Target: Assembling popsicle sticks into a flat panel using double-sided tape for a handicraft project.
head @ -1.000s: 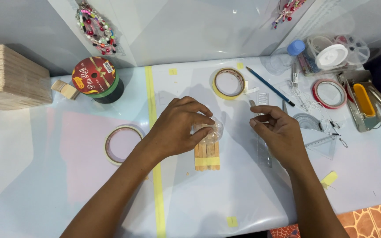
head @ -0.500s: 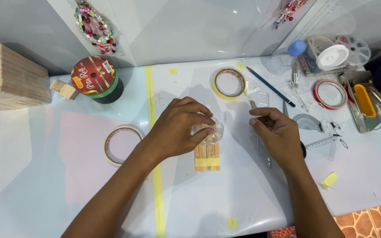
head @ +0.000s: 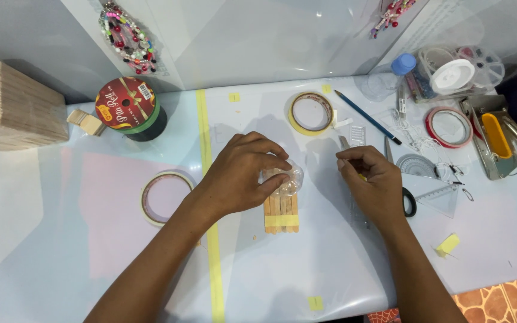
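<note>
Tabletop (head: 61,239): pale and glossy, with a yellow tape line (head: 210,251) running up the frame just left of centre.
Stick panel (head: 281,209): centre of frame, flat wooden sticks side by side, a yellow strip already across the lower end; upper end hidden under the fingers and a clear plastic piece.
Left hand (head: 240,173): centre, fingers curled down, its grip pressing the clear piece (head: 291,179) onto the top of the panel.
Right hand (head: 372,179): just right of the panel, apart from it, fingertips pinched shut on something small and yellowish; what exactly cannot be told.
Progress: by the look of it, the lower band is fixed and the upper end is in work, not yet bound.
Left side: a tape ring (head: 163,197) lies flat.
Right side: scissors (head: 405,191), partly under the right hand.
Farther back: yellow tape roll (head: 311,112), blue pencil (head: 366,116), red ribbon spool (head: 128,106).
Upper left: stack of spare sticks (head: 7,104), untouched.
</note>
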